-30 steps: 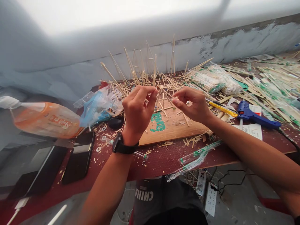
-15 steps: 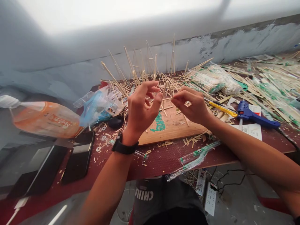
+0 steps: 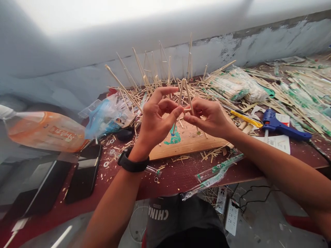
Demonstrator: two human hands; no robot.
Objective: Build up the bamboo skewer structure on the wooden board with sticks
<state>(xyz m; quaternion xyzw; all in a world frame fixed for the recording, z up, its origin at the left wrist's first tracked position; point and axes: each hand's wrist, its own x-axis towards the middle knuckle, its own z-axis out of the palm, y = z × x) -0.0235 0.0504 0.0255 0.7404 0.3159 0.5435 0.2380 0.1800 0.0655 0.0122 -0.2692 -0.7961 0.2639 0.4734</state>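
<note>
An A-shaped frame of thin wooden sticks stands between my hands, its two legs meeting at the top and a short crosspiece showing low between them. My left hand pinches the left leg near the crosspiece, thumb in front and index finger stretched out above. My right hand has its thumb and fingers closed at the right leg near the other end of the crosspiece; the fingers partly hide the contact. Beneath lies a wooden board with a green patch.
Loose sticks, some upright, crowd the back. A blue glue gun and yellow utility knife lie right. An orange bottle, blue plastic bag and black phone are left. Plastic wrappers overhang the front edge.
The stick frame stands higher in view and more of it shows, including the crosspiece. My left thumb and fingers have closed in on it, and both hands are nearer each other.
</note>
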